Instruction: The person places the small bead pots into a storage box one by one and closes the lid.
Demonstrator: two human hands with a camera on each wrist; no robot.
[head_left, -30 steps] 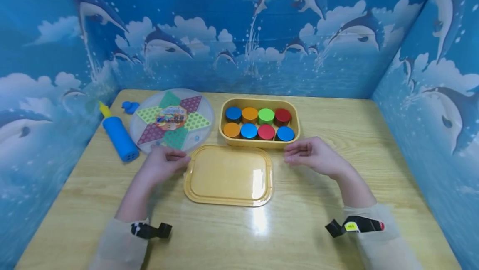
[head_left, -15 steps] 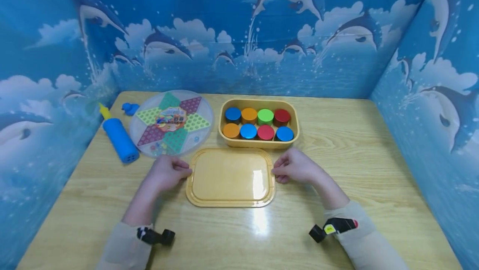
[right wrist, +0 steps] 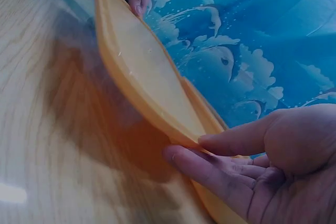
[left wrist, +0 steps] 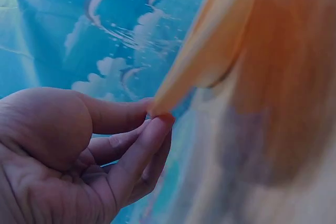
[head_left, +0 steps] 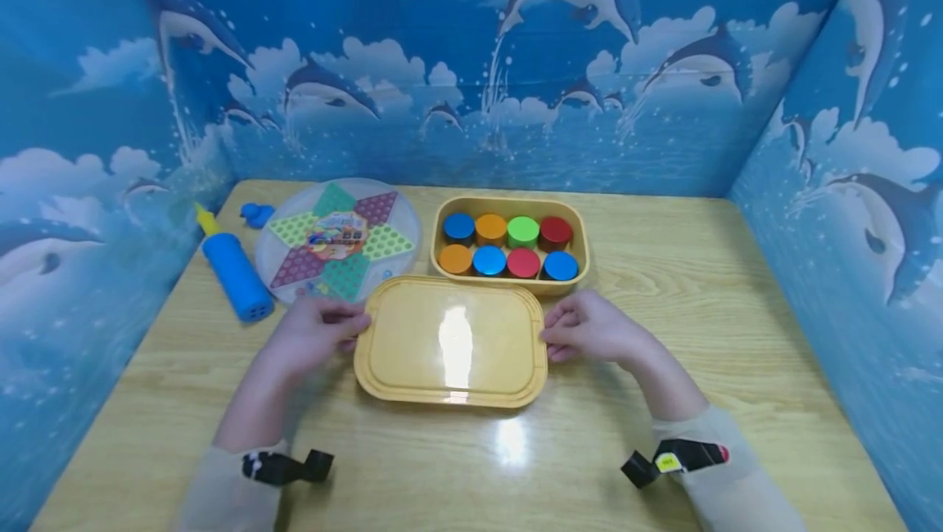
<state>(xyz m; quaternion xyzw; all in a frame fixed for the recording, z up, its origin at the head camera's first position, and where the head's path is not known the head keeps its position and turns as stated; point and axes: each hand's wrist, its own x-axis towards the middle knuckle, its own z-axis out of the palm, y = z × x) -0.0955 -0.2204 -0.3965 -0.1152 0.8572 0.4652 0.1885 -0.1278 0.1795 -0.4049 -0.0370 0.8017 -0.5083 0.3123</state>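
A yellow rectangular lid (head_left: 412, 344) with rounded corners is held level above the table, close in front of the yellow box (head_left: 508, 282). My left hand (head_left: 313, 331) pinches its left edge between thumb and fingers, as the left wrist view also shows. At the opposite edge, my right hand (head_left: 593, 327) pinches the lid between thumb and forefinger. In the right wrist view the lid (right wrist: 147, 72) stands clear of the wood, with a shadow below it. Inside the box sit two rows of round pots with blue, orange, green and red tops.
Left of the box lies a round Chinese checkers board (head_left: 401, 270) in clear plastic. Beside it are a blue pump (head_left: 237, 274) with a yellow nozzle and a small blue toy (head_left: 256, 214). Dolphin-print walls (head_left: 471, 147) enclose the wooden table (head_left: 663, 237) on three sides.
My right hand has come leftward from beside the box to the lid's right edge and gripped it. The lid has risen off the table in both hands.
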